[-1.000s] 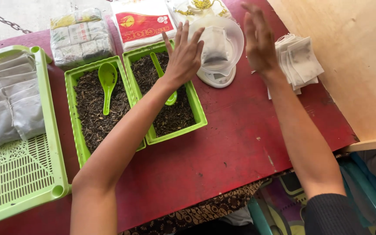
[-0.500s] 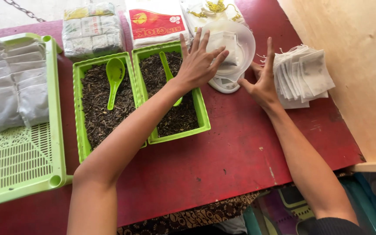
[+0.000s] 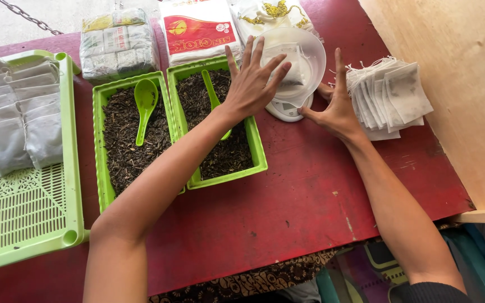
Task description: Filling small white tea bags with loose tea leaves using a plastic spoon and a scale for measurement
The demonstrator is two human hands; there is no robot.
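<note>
Left hand (image 3: 251, 84) spread flat, empty, above the right tray of loose tea (image 3: 220, 126), fingertips at the scale bowl (image 3: 298, 62). Right hand (image 3: 338, 109) open, empty, resting between scale and stacked empty bags (image 3: 391, 95). Best to steady the bowl gently, avoid tipping.

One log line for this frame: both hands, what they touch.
left hand: open, over right tea tray, fingers at scale bowl | right hand: open, flat on table between scale and empty bag stack

green tea trays (image 3: 215, 179): 2 | green spoons (image 3: 143, 106): 2 | slotted basket (image 3: 23, 224): 1 | white scale (image 3: 293, 84): 1 | hands (image 3: 251, 84): 2
</note>
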